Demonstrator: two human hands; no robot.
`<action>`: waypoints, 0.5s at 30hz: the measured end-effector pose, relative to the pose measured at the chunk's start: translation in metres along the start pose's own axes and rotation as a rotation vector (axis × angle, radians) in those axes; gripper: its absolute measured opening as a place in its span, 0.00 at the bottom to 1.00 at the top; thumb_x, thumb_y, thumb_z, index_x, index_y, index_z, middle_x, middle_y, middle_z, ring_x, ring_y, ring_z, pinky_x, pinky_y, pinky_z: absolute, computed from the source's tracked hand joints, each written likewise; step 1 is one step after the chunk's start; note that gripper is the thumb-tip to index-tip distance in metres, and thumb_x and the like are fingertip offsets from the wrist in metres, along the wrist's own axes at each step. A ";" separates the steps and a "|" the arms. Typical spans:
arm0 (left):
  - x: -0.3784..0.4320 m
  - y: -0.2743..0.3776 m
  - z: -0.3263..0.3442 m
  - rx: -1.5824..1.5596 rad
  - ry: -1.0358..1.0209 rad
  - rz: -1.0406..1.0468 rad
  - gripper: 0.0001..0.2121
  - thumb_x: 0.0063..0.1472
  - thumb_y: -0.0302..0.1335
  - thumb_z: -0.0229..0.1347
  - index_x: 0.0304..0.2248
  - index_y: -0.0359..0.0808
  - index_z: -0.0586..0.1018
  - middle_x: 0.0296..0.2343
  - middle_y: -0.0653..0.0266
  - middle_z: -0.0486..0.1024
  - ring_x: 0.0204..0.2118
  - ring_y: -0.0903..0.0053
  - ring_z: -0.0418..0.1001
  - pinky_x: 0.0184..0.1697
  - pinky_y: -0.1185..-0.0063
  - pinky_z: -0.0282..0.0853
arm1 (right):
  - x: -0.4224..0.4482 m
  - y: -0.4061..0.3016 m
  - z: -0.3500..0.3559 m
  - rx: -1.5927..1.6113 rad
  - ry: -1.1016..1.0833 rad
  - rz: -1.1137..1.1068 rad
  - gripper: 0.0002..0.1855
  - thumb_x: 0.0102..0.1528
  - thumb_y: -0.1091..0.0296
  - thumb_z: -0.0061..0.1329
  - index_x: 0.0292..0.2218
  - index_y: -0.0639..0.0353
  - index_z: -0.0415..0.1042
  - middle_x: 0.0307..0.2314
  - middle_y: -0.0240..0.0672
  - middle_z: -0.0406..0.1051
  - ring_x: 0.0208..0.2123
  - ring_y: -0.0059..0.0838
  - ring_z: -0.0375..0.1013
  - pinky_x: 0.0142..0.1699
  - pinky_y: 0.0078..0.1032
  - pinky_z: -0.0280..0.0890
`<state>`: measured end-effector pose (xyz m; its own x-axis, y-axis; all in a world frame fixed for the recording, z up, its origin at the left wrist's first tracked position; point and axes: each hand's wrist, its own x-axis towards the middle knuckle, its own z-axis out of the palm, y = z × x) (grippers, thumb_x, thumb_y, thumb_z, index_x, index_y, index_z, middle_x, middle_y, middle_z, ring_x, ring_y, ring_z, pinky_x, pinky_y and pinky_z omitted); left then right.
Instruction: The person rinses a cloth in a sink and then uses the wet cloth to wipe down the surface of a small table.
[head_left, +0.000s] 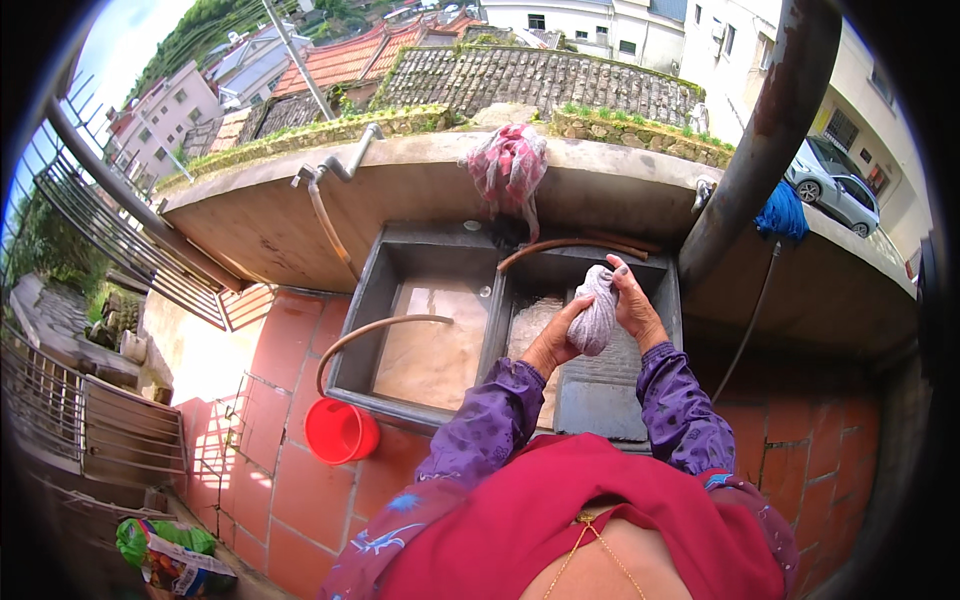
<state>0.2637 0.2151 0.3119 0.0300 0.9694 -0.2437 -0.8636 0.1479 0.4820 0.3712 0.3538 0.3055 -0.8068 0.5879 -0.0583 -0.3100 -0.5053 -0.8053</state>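
Observation:
A bundled, twisted grey-white cloth (594, 319) is held up over the right basin of a dark stone double sink (493, 341). My left hand (557, 335) grips its lower left side. From the right, my right hand (635, 304) holds the cloth's upper side, its fingertips reaching past the top. Beneath both hands lies a ribbed washboard slab (604, 379), partly covered by the cloth and my hands. Rippled water (531, 330) shows beside the slab in the right basin.
A hose (390, 321) arches from the left basin toward a red bucket (341, 431) on the tiled floor. A red-and-white cloth (510, 161) drapes over the wall (420, 180). Right stand a thick metal post (765, 127) and a blue cloth (781, 214). A tap (304, 176) is left.

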 end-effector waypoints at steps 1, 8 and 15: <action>-0.005 -0.001 -0.001 0.004 0.010 0.007 0.17 0.59 0.39 0.50 0.44 0.38 0.70 0.34 0.64 0.74 0.35 0.75 0.74 0.38 0.76 0.70 | 0.001 -0.002 0.017 0.151 -0.019 0.065 0.37 0.48 0.57 0.55 0.55 0.52 0.53 0.47 0.40 0.59 0.45 0.34 0.65 0.51 0.33 0.63; -0.020 -0.018 0.015 -0.248 -0.172 0.085 0.22 0.58 0.41 0.51 0.47 0.38 0.67 0.37 0.62 0.73 0.38 0.73 0.73 0.42 0.74 0.70 | -0.001 -0.051 0.063 -0.048 -0.238 0.135 0.20 0.47 0.68 0.50 0.43 0.64 0.65 0.30 0.41 0.70 0.30 0.40 0.74 0.36 0.33 0.71; -0.024 0.000 0.032 -0.008 -0.032 0.031 0.25 0.55 0.43 0.55 0.48 0.37 0.66 0.38 0.64 0.71 0.39 0.77 0.71 0.44 0.76 0.67 | 0.017 -0.058 0.066 -0.176 -0.097 0.141 0.08 0.49 0.72 0.48 0.34 0.61 0.68 0.20 0.34 0.68 0.19 0.29 0.72 0.25 0.25 0.70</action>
<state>0.2794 0.1978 0.3451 0.0191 0.9792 -0.2021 -0.8685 0.1164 0.4819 0.3423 0.3511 0.3897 -0.8829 0.4519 -0.1278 -0.1051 -0.4553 -0.8841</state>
